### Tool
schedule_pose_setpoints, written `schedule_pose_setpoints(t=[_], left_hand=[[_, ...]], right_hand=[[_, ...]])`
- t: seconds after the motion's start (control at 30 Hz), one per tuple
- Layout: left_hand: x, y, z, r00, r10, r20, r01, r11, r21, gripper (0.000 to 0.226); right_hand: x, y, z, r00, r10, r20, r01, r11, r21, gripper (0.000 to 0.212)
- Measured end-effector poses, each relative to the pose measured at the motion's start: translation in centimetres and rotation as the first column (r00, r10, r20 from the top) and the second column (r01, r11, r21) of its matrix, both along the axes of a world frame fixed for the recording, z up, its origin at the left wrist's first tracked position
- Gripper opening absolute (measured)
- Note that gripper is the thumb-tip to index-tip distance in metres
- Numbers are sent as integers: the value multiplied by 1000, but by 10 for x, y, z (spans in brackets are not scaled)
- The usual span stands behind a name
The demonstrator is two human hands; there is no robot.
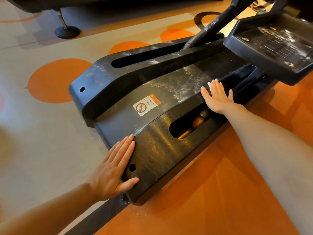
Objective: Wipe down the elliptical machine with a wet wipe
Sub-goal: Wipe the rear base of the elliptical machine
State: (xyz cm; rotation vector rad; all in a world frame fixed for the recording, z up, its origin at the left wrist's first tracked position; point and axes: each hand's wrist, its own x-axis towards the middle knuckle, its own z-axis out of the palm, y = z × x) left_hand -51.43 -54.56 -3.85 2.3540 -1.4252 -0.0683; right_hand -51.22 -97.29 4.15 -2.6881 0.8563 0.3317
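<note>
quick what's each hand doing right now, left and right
Left hand: open, flat on the near end of the elliptical base cover, holding nothing.
Right hand: open, fingers straight, pressing a white wet wipe onto the cover.

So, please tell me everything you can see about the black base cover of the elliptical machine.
The base cover is black moulded plastic, as it looks, lying low on the floor. It has raised ridges, two long slots, small round holes and a warning sticker reading "No stepping on surface". Pale dust speckles much of it. Metal rollers show in the nearer slot. The left hand rests flat on its near corner; the right hand presses a white wipe on its right edge.
</note>
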Motion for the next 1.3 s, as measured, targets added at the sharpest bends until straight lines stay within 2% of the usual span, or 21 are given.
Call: schedule_pose_setpoints(t=[0.2,0.4,0.63,0.9,0.97,1.1,1.2,1.3], left_hand=[[1,0,-2,1000,-6,5,6,1000,-19,88],[1,-1,0,1000,-7,4,7,1000,-8,88],[1,0,0,1000,1,-15,0,1000,20,88],[1,0,3,1000,0,-12,1,999,42,89],[0,1,2,1000,7,-25,-5,999,51,90],[-5,0,-1,996,51,-69,-51,999,2,91],[-7,-1,0,993,77,-91,-80,996,-28,92],[-4,1,0,997,62,-37,-63,998,-16,92]], right_hand=[[-19,19,1,974,215,70,-214,977,-20,71],[-31,60,6,928,345,144,-350,937,9,79],[-42,102,7,889,423,173,-432,902,16,62],[-52,155,10,855,491,165,-494,869,-27,56],[-56,168,9,824,541,170,-540,840,-54,56],[-59,182,7,786,596,165,-585,803,-115,72],[-58,181,7,776,601,191,-593,799,-103,70],[-57,182,6,752,624,212,-618,779,-102,63]])
